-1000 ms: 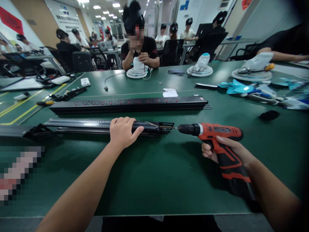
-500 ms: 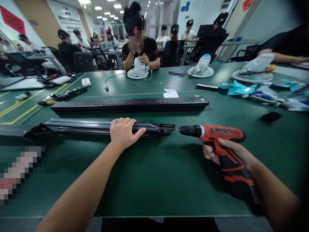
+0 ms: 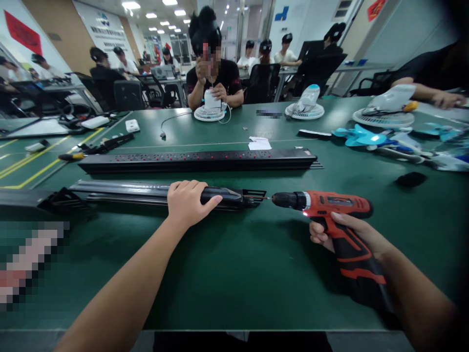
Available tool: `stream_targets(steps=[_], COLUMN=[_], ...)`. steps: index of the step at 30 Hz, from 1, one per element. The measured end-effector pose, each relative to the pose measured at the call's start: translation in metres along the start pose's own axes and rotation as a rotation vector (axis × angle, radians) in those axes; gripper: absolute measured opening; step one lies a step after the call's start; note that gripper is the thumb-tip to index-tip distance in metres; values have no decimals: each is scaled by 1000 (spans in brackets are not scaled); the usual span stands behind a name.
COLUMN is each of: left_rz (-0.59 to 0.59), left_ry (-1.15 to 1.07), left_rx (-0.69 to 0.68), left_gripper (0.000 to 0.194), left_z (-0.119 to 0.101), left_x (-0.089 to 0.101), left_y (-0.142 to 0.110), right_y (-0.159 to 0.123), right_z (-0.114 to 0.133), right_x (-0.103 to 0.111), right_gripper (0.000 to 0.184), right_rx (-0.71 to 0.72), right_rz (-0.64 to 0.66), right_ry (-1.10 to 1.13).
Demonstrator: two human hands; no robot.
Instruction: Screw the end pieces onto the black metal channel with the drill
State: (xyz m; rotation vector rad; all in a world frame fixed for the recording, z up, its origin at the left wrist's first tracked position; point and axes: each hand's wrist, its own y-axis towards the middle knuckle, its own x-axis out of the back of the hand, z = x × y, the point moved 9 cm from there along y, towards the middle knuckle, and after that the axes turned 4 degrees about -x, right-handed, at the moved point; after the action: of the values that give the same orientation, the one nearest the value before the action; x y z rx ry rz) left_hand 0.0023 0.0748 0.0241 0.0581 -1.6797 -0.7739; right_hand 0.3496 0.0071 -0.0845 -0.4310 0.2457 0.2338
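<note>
My left hand (image 3: 187, 201) is wrapped over a long black metal housing (image 3: 124, 188), near its right end, and presses it to the green table (image 3: 234, 283). My right hand (image 3: 351, 234) grips a red and black cordless drill (image 3: 330, 203) by its handle, with the fingers around the trigger area. The drill lies level, and its thin bit points left into the slotted bracket (image 3: 254, 194) at the housing's end. Whether the bit's tip touches a screw there is hidden. Behind the housing lies a long black power strip (image 3: 198, 161) with several sockets and red dots.
Across the table a person (image 3: 212, 73) works on a white fan part (image 3: 208, 112). Blue fan blades (image 3: 361, 134) and fan bodies lie at the right. A screwdriver (image 3: 71, 157) is at the left, beside another black housing (image 3: 25, 198). A black oval piece (image 3: 411, 178) lies right of the drill.
A small light on the drill, below its chuck, has come on. Both my hands, the drill and the housing stay in nearly the same place.
</note>
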Motion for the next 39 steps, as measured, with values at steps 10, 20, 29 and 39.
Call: stream_targets(steps=[10,20,29,39], left_rz=[42,84,80,69], left_ry=[-6,-15,33,20], left_rx=[-2,-78,-58,-43], left_gripper=[54,59,61,56], left_z=[-4,-3,-1,-2], left_x=[3,-1,-4,-2], left_y=[1,6,4,3], right_y=[1,0,0,-1], right_z=[-3,-1,0,-1], right_x=[2,0,-1,-2], right_gripper=[35,33,34,35], right_rx=[-27,-21,-29,-35], right_rz=[-3,16,17,5], right_ry=[86,91,92,100])
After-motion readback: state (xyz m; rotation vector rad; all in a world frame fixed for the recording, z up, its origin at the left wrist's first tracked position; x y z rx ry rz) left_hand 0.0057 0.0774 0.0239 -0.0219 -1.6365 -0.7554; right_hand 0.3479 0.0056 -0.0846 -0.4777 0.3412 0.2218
